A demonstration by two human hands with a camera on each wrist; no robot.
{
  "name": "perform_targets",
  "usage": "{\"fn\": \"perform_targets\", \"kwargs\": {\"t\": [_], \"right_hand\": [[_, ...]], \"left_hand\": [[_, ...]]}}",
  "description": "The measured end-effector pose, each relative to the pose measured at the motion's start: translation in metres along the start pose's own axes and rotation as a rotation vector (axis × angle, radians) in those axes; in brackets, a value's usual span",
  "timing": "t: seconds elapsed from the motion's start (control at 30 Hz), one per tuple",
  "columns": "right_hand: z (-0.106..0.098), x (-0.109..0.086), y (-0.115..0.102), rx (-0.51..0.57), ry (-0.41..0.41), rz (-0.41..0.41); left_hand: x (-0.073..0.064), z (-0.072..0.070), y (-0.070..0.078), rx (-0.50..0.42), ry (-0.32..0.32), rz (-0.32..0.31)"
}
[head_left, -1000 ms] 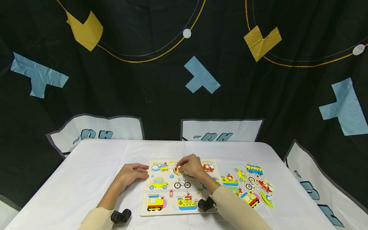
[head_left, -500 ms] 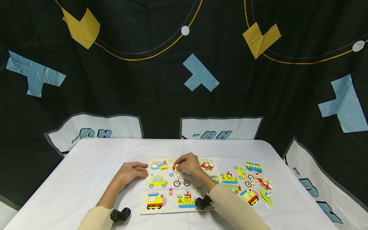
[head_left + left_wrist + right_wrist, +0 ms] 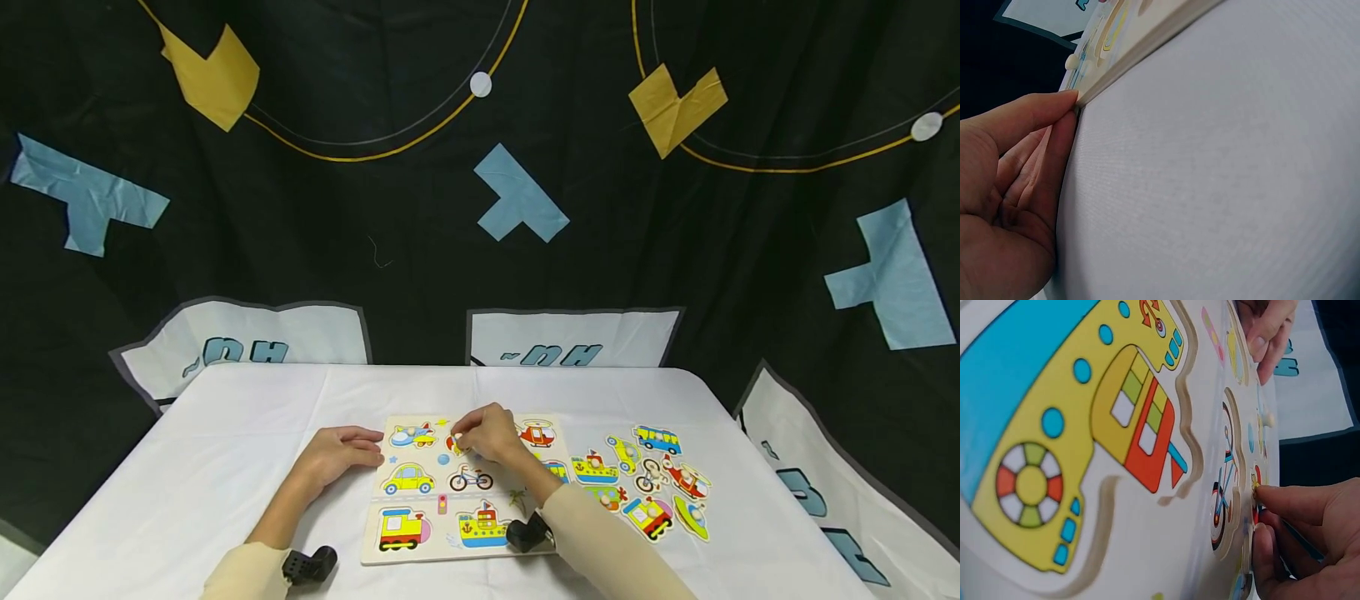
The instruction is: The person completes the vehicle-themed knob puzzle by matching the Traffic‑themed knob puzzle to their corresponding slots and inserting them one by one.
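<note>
right hand [image 3: 486, 433] barely shifted, overlaps board [image 3: 442, 543]; loose pieces [image 3: 651, 477] alongside

Beyond the white tabletop [image 3: 247, 433], a black curtain [image 3: 420, 283] bears blue T-shapes [image 3: 525, 196] and yellow notched patches [image 3: 678, 117] above lettered panels [image 3: 630, 333].

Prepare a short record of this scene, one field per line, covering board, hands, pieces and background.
Board: pale wooden puzzle board with printed vehicles, lying on white cloth
Left hand: touches the board's left edge
Right hand: pinches a small red-and-yellow piece, mostly hidden, at the board's top row
On board, top left: blue-and-yellow plane piece with pale knob
Loose on the right: blue bus piece, red helicopter piece, yellow ship piece and others
Background: black curtain
</note>
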State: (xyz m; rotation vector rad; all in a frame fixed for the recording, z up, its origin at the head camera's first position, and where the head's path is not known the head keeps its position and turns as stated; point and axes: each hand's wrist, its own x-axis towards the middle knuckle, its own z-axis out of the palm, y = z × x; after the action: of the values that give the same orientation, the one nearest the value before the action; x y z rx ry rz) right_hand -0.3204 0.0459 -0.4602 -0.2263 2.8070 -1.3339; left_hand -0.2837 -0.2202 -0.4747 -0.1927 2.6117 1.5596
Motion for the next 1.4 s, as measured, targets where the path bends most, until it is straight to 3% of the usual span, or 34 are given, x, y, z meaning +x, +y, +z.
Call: {"fn": "perform_targets", "kwargs": {"t": [0.2, 0.37, 0.6, 0.87, 1.17, 1.4], "right_hand": [[-0.005, -0.001, -0.001, -0.004, 0.007, -0.005], [-0.022, -0.002, 0.002, 0.006, 0.027, -0.039], [-0.061, -0.014, 0.01, 0.035, 0.04, -0.033], [-0.111, -0.028, 0.028, -0.015, 0.068, 0.024], [-0.17, -0.039, 0.051, -0.027, 0.019, 0.083], [-0.208, -0.053, 0.071, -0.02, -0.022, 0.084]], "left_hand": [[-0.001, 0.0, 0.0, 0.008, -0.002, 0.006], [-0.001, 0.0, 0.0, 0.005, 0.0, 0.011], [-0.001, 0.001, -0.001, 0.006, 0.0, 0.007], [-0.001, 0.002, -0.001, 0.008, 0.006, -0.014], [-0.001, 0.0, 0.001, 0.018, 0.004, -0.007], [0.0, 0.001, 0.0, 0.02, 0.001, -0.013]]}}
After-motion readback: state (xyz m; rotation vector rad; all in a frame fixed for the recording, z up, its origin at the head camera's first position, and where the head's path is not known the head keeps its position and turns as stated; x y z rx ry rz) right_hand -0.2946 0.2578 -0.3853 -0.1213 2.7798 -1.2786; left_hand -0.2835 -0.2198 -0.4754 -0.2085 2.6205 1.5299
